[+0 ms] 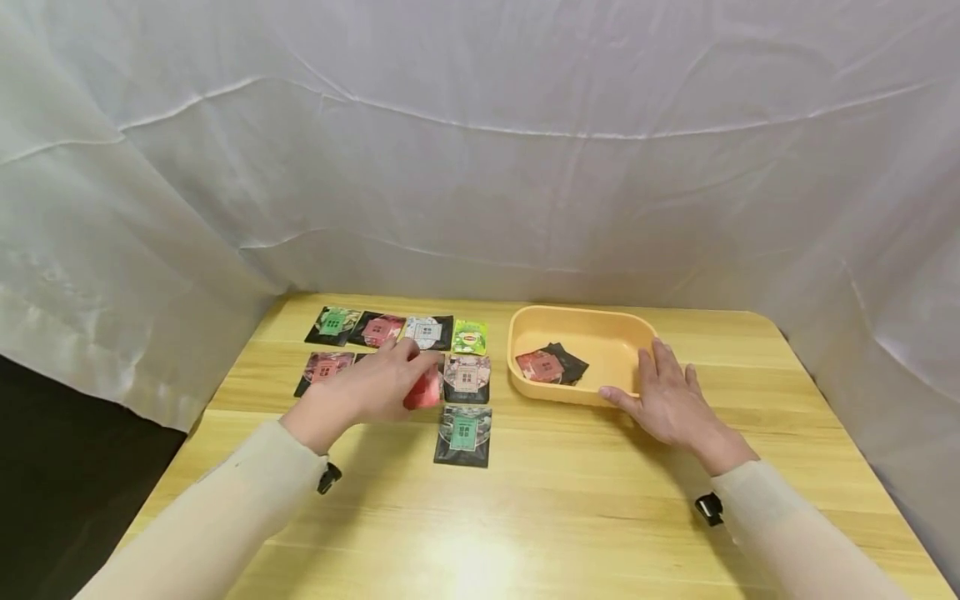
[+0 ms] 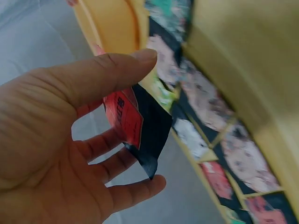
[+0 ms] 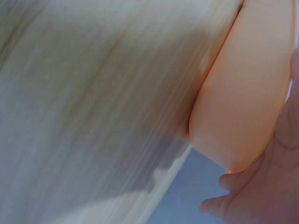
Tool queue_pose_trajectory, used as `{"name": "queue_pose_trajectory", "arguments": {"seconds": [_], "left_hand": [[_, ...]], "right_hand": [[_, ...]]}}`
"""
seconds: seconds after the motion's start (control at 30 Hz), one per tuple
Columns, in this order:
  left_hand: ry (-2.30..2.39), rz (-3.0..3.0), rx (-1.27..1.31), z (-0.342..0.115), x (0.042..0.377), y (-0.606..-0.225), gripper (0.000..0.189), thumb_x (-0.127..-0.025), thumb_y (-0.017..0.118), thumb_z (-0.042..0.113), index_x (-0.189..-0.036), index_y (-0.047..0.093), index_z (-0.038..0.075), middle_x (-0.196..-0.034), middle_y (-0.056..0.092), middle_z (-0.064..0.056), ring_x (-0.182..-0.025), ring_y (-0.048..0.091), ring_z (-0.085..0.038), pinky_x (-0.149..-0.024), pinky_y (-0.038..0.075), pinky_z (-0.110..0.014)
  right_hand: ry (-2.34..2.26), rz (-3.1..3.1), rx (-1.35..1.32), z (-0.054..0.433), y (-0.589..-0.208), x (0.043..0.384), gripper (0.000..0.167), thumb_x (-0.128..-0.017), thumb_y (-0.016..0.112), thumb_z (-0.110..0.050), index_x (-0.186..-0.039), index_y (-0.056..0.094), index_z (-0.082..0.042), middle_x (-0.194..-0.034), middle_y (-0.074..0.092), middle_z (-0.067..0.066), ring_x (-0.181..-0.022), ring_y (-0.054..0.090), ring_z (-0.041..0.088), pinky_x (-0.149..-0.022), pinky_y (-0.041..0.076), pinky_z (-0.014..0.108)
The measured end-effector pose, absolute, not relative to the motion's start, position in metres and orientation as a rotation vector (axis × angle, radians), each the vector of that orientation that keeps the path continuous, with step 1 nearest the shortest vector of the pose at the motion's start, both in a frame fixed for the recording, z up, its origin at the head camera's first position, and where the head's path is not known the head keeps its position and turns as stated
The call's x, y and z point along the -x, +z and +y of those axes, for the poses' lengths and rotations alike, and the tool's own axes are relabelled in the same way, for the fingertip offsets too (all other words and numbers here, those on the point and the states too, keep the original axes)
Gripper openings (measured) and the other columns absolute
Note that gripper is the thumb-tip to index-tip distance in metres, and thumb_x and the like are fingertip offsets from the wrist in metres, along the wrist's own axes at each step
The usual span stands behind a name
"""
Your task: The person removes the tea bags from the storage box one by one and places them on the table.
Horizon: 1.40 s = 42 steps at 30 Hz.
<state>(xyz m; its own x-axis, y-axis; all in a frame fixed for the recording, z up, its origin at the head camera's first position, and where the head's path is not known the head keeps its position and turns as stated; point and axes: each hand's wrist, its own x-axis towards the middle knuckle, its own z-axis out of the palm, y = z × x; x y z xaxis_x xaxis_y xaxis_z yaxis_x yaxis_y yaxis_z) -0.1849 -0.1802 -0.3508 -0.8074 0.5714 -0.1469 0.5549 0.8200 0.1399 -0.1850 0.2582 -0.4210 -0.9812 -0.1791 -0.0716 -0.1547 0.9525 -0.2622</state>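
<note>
My left hand (image 1: 382, 379) pinches a red and black tea sachet (image 2: 154, 123) between thumb and fingers, raised over the rows on the table. In the head view only its red face shows beside the fingertips. Below and around that hand lie several flat sachets, among them a pink-labelled one (image 1: 467, 379) and a green-labelled one (image 1: 462, 435). My right hand (image 1: 667, 404) rests against the right front corner of a yellow tray (image 1: 581, 315), fingers spread and fairly straight, thumb at the front rim. Inside the tray, at its left, lie a red sachet (image 1: 538, 367) and dark ones overlapping it.
A back row holds a green-labelled sachet (image 1: 332, 325), a red one (image 1: 377, 330), a white one (image 1: 427, 332) and a small bright green packet (image 1: 471, 337). The wooden table (image 1: 585, 500) ends at a pale curtain (image 1: 480, 208) behind and at both sides.
</note>
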Motion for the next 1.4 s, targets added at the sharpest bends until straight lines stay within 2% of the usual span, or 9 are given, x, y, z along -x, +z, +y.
{"name": "queue_pose_trajectory", "arguments": {"seconds": [0.1, 0.3, 0.4, 0.53, 0.73, 1.2, 1.4], "left_hand": [[0.148, 2.789, -0.857, -0.19, 0.182, -0.359, 0.085, -0.085, 0.089, 0.018, -0.158, 0.045, 0.018, -0.137, 0.053, -0.018, -0.117, 0.058, -0.033, -0.092, 0.059, -0.048], [0.126, 2.719, -0.815, -0.195, 0.177, -0.381, 0.094, -0.08, 0.09, 0.009, -0.161, 0.043, 0.019, -0.148, 0.051, -0.019, -0.132, 0.056, -0.041, -0.108, 0.052, -0.058], [0.132, 2.688, -0.803, -0.194, 0.174, -0.391, 0.094, -0.079, 0.09, 0.009, -0.16, 0.045, 0.022, -0.152, 0.05, -0.018, -0.141, 0.049, -0.046, -0.111, 0.047, -0.066], [0.131, 2.676, -0.795, -0.192, 0.171, -0.4, 0.094, -0.079, 0.091, 0.01, -0.159, 0.046, 0.025, -0.155, 0.048, -0.015, -0.148, 0.039, -0.052, -0.113, 0.043, -0.071], [0.125, 2.679, -0.789, -0.189, 0.172, -0.405, 0.094, -0.079, 0.09, 0.01, -0.16, 0.045, 0.027, -0.156, 0.047, -0.014, -0.15, 0.033, -0.056, -0.115, 0.039, -0.071], [0.148, 2.677, -0.807, -0.189, 0.169, -0.407, 0.094, -0.079, 0.091, 0.01, -0.159, 0.047, 0.032, -0.156, 0.047, -0.016, -0.147, 0.037, -0.056, -0.106, 0.049, -0.069], [0.188, 2.681, -0.778, -0.188, 0.171, -0.401, 0.092, -0.082, 0.089, 0.014, -0.161, 0.043, 0.025, -0.158, 0.045, -0.02, -0.148, 0.038, -0.054, -0.115, 0.043, -0.067]], "right_hand": [[-0.396, 3.005, 0.255, 0.259, -0.42, 0.185, 0.116, -0.1, 0.04, -0.079, -0.162, 0.011, 0.015, -0.17, -0.004, 0.038, -0.157, 0.001, 0.059, -0.119, 0.003, 0.082], [-0.399, 2.999, 0.244, 0.259, -0.421, 0.185, 0.117, -0.1, 0.04, -0.079, -0.162, 0.01, 0.015, -0.17, -0.005, 0.037, -0.156, 0.001, 0.059, -0.119, 0.003, 0.081], [-0.404, 2.993, 0.24, 0.259, -0.421, 0.185, 0.117, -0.1, 0.04, -0.079, -0.162, 0.01, 0.015, -0.17, -0.006, 0.037, -0.156, 0.001, 0.059, -0.119, 0.003, 0.081], [-0.41, 2.99, 0.236, 0.258, -0.422, 0.185, 0.117, -0.099, 0.04, -0.079, -0.162, 0.01, 0.015, -0.17, -0.006, 0.037, -0.157, 0.001, 0.059, -0.119, 0.002, 0.081], [-0.406, 2.992, 0.229, 0.259, -0.423, 0.184, 0.117, -0.099, 0.04, -0.08, -0.162, 0.01, 0.015, -0.17, -0.006, 0.037, -0.157, 0.002, 0.059, -0.119, 0.003, 0.081], [-0.402, 2.993, 0.239, 0.258, -0.423, 0.185, 0.117, -0.1, 0.039, -0.079, -0.162, 0.009, 0.015, -0.17, -0.006, 0.038, -0.156, 0.003, 0.06, -0.119, 0.003, 0.081], [-0.393, 2.995, 0.241, 0.258, -0.423, 0.187, 0.117, -0.099, 0.039, -0.08, -0.162, 0.009, 0.015, -0.17, -0.007, 0.037, -0.156, 0.003, 0.06, -0.119, 0.003, 0.082]]}}
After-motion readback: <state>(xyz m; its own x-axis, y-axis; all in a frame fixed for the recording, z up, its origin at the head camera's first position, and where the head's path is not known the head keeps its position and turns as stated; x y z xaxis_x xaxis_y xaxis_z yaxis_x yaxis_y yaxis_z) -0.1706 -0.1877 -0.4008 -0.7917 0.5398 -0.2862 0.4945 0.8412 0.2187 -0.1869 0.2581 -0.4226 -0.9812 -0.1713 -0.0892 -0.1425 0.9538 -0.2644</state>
